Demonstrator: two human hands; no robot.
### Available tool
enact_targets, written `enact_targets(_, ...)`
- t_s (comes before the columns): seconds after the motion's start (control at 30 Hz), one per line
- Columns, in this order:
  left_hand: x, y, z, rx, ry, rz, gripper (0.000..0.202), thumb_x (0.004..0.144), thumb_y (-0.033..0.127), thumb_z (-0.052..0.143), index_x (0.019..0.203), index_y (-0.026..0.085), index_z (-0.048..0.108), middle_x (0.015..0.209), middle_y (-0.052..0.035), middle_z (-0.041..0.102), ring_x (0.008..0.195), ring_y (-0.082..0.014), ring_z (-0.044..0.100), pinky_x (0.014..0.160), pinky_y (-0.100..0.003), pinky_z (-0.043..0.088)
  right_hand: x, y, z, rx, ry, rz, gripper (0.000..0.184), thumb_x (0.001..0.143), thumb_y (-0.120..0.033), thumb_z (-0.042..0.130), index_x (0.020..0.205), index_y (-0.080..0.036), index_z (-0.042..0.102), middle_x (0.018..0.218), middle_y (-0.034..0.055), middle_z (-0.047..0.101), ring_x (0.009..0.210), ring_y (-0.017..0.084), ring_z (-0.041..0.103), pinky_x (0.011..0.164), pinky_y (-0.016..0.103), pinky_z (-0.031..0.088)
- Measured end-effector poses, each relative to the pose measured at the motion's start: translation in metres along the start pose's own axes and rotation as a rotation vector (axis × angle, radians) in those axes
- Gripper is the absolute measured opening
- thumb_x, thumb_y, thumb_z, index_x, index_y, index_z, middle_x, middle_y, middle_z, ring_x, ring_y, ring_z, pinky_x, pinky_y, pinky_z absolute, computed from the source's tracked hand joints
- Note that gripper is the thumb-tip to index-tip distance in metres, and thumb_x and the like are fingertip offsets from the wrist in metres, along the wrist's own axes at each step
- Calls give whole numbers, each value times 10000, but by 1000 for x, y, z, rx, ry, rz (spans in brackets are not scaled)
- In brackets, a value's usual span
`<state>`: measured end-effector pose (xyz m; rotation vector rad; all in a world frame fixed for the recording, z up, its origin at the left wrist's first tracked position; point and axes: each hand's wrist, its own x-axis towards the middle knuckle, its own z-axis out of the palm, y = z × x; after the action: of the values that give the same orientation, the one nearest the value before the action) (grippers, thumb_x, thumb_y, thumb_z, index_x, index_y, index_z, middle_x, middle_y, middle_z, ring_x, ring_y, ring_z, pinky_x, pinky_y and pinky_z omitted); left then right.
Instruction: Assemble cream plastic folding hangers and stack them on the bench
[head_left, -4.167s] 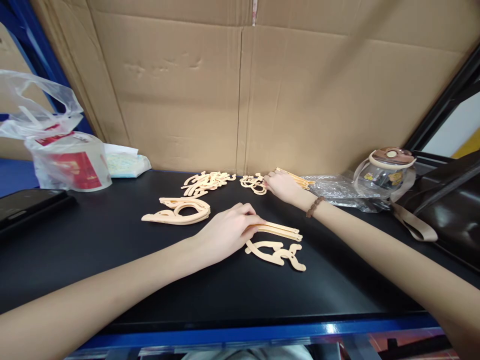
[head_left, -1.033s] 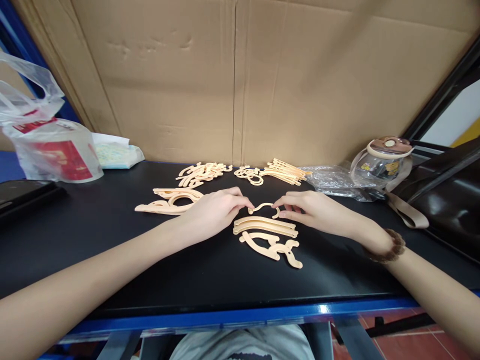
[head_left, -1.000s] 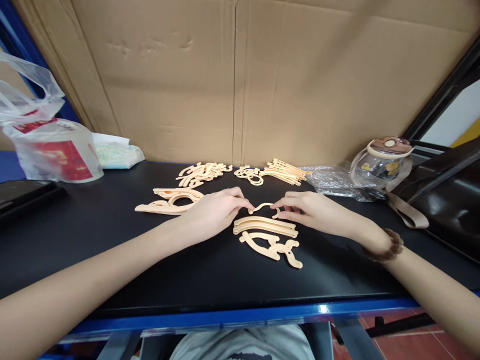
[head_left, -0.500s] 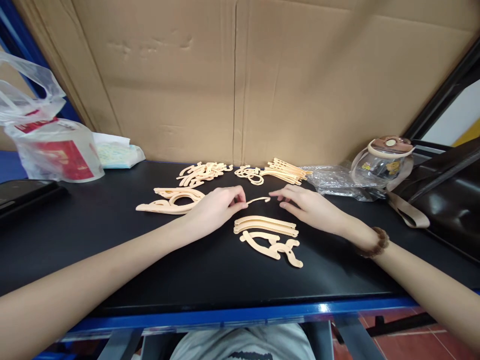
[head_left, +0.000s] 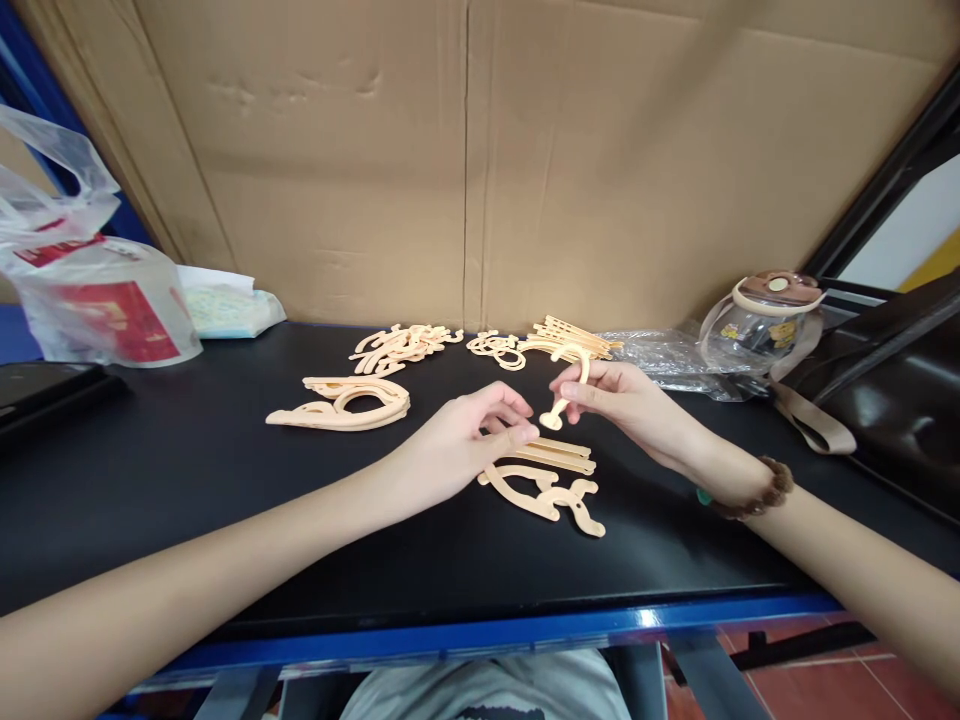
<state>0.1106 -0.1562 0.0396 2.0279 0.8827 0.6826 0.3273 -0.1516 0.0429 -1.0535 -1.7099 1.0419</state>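
My right hand pinches a small cream plastic hook and holds it upright just above the black table. My left hand rests on the table with fingers curled, its fingertips on the long curved cream pieces lying there. A wishbone-shaped cream piece lies just in front of them. A brown bead bracelet circles my right wrist.
Further back lie a stack of curved cream pieces, two heaps of small hooks and a bundle of straight bars. Plastic bags sit left; a water bottle and dark bag sit right. Cardboard walls the back.
The small hook was held flat between both hands; now my right hand alone has lifted and turned it upright. My left hand has let go and dropped onto the long curved pieces.
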Motion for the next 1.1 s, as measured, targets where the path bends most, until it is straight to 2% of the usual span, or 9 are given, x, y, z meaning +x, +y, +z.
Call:
enact_targets(0.13, -3, -3, -6, 622, 10, 284, 171, 929, 268, 480, 1012, 220, 621, 1049, -30, 622, 954, -192, 539, 808, -320, 444, 6, 4, -8, -67, 107, -22, 364, 768, -432, 668, 1022, -172, 656, 706, -13, 615, 594, 107, 531, 670, 300, 458)
enact_targets(0.23, -2, -8, -9, 779, -65, 349, 258, 963, 252, 421, 1027, 227, 670, 1125, -30, 612, 1016, -200, 530, 860, -321, 430, 7, 4, -9, -178, 125, -48, 386, 781, -412, 649, 1064, -149, 640, 644, -33, 561, 580, 111, 514, 637, 296, 450)
enact_targets(0.3, 0, -13, -11, 768, -84, 302, 265, 963, 263, 429, 1066, 237, 672, 1124, -23, 621, 993, -186, 556, 847, -303, 438, 6, 3, -8, -240, 114, -60, 341, 800, -400, 627, 1031, -149, 643, 616, -40, 534, 570, 113, 505, 617, 290, 445)
enact_targets(0.4, 2, -19, -14, 723, -66, 206, 249, 948, 273, 462, 1072, 249, 676, 1082, -16, 632, 980, -181, 577, 806, -283, 448, 5, 2, -7, -298, 87, -91, 235, 833, -398, 589, 829, -169, 637, 625, -26, 543, 576, 112, 498, 614, 281, 442)
enact_targets(0.47, 3, -20, -17, 692, -49, 172, 235, 933, 292, 486, 1056, 247, 681, 1068, -18, 627, 972, -182, 581, 790, -277, 446, 4, 4, -7, -318, 73, -115, 257, 846, -405, 574, 734, -176, 605, 678, -5, 580, 587, 110, 502, 623, 279, 442)
enact_targets(0.57, 5, -20, -20, 606, -53, 148, 251, 925, 369, 489, 1016, 247, 689, 1034, -17, 625, 917, -173, 589, 752, -268, 442, 5, 9, -9, -338, 59, -124, 271, 850, -434, 569, 812, -172, 630, 752, 11, 620, 572, 106, 506, 612, 281, 437)
enact_targets(0.7, 8, -20, -20, 484, -14, 91, 313, 912, 444, 473, 925, 231, 701, 963, -18, 634, 779, -152, 588, 671, -266, 438, 6, 12, -11, -352, 44, -110, 324, 854, -445, 566, 999, -165, 639, 637, -18, 580, 568, 123, 530, 592, 279, 436)
enact_targets(0.87, 12, -26, -21, 370, 81, -2, 193, 826, 320, 587, 955, 213, 684, 944, -21, 669, 767, -155, 620, 639, -262, 471, 6, 10, -12, -352, 85, -124, 254, 877, -416, 539, 903, -177, 622, 573, -41, 543, 548, 113, 533, 613, 271, 451)
enact_targets(1.1, 13, -22, -23, 263, 213, 26, 237, 781, 207, 581, 1010, 181, 634, 975, -46, 690, 810, -165, 639, 718, -308, 528, 9, 13, -13, -190, 78, -97, 283, 867, -457, 553, 860, -175, 575, 663, -2, 617, 523, 113, 556, 552, 270, 468)
